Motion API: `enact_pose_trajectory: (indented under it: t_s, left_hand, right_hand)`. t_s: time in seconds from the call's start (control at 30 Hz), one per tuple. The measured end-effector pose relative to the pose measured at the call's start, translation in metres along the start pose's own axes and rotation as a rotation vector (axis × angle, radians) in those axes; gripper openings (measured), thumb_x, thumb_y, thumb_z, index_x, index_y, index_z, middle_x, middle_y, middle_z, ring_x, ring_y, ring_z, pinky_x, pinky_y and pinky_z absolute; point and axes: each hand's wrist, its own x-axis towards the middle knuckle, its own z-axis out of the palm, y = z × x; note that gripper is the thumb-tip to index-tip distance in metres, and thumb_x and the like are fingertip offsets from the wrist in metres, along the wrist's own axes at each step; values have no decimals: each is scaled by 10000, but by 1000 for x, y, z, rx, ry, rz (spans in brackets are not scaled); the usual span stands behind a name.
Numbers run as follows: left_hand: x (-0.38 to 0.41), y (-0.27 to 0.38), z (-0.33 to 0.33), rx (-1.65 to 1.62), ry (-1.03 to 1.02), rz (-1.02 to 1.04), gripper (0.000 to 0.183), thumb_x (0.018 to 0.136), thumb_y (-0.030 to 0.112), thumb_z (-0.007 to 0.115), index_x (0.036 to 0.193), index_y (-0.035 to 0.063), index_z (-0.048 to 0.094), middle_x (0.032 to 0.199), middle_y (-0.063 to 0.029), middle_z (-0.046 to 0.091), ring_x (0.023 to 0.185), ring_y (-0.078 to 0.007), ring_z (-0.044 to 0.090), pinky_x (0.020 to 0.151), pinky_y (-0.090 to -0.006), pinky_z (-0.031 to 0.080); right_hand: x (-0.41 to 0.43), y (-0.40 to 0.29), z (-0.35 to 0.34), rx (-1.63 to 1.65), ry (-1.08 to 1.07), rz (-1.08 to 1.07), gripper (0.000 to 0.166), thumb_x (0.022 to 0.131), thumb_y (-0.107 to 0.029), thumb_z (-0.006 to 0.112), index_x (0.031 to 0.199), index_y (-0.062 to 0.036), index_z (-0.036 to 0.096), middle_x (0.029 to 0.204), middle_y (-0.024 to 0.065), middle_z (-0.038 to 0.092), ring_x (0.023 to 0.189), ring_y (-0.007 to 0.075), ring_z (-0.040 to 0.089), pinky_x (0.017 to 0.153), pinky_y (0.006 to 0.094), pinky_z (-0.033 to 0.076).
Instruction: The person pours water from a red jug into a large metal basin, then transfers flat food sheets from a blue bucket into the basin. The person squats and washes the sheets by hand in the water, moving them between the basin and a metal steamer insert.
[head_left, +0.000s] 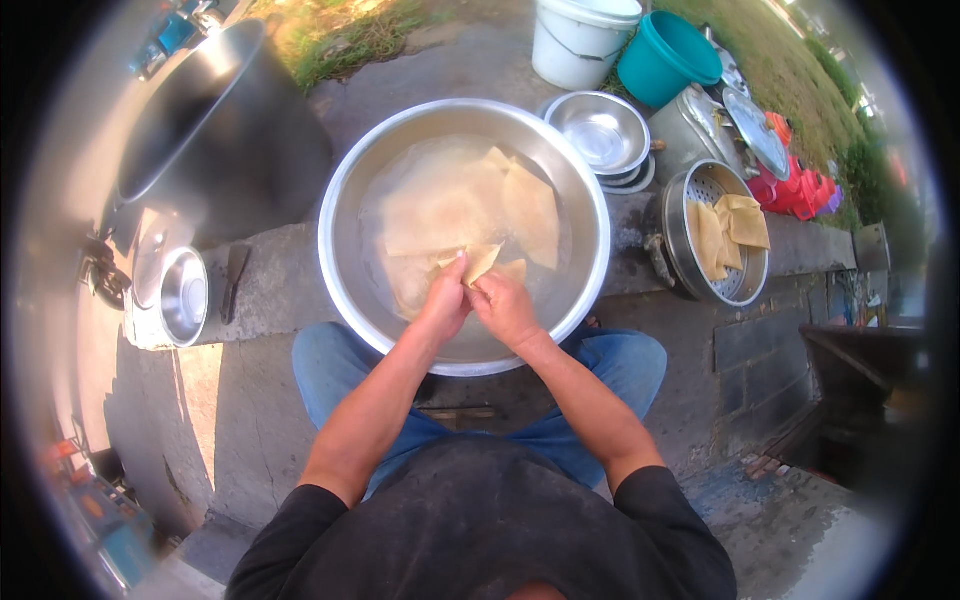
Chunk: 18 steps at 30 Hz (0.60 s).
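Both of my hands are over the near part of a wide metal basin (597, 247) that holds cloudy water. My left hand (448, 294) pinches a soft tan sheet (484, 264), its thumb on top. Close against it, my right hand (504, 301) grips the same sheet from the other side; its fingertips are partly hidden. Further tan sheets (531, 214) lie flat and overlapping in the water beyond my hands. I cannot tell what the sheets are made of. The basin stands in front of me, its near rim between my knees.
Right of the basin are stacked metal bowls (598, 135) and a perforated steamer pan (679, 225) holding folded tan sheets (739, 221). White (577, 49) and teal (660, 64) buckets stand behind. To the left are a large metal pot (247, 150), a small bowl (184, 296) and a cleaver-like tool (234, 281).
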Motion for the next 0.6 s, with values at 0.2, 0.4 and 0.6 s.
enact_pose_trajectory:
  t_s: [0.2, 0.4, 0.6]
  left_hand:
    - [2, -18, -7, 24, 106, -151, 367, 977, 248, 425, 1289, 56, 442, 1230, -107, 540, 1070, -203, 558, 877, -334, 471]
    - [23, -48, -29, -81, 284, -200, 247, 944, 73, 397, 1101, 35, 583, 923, -78, 638, 781, -178, 626, 660, -327, 528]
    - [19, -45, -51, 162, 466, -231, 217, 937, 191, 472, 1106, 91, 565, 797, 7, 547, 668, -79, 493, 576, -251, 402]
  right_hand:
    - [-6, 14, 25, 1071, 221, 412, 191, 899, -176, 581, 1004, -18, 603, 891, 52, 645, 761, 146, 609, 682, 304, 493]
    - [11, 71, -2, 1004, 412, 768, 170, 776, -31, 587, 943, -4, 603, 849, 67, 642, 754, 153, 609, 702, 289, 494]
    - [19, 135, 18, 166, 498, 871, 323, 688, -32, 629, 1007, 8, 592, 907, 129, 645, 852, 215, 623, 760, 327, 488]
